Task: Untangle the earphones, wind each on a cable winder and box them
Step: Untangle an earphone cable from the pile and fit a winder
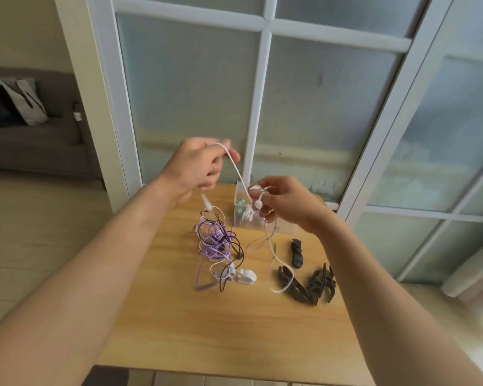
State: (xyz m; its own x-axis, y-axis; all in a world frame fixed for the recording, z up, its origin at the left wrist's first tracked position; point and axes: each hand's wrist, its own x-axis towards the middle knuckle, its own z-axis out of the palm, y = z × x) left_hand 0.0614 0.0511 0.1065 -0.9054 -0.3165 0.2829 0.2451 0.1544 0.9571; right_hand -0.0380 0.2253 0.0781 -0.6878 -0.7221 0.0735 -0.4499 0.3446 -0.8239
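Above the wooden table (179, 316), the pink earphone cable (236, 169) slants from the raised left hand (200, 162), which pinches it, down to the right hand (283, 200), gripping its bundled end just in front of the clear box (241, 190). The hands are apart; the purple-black tangle (215, 240) lies below, nearer the left.

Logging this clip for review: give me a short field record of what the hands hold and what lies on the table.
left hand: raised, pinching the pink cable
right hand: gripping the same cable near an earbud
tangle: purple and black cables heaped on the table, not sorted
white winder: on the table beside the tangle
black winders: loose on the table, empty
box: clear, behind the hands, already holds something green and white
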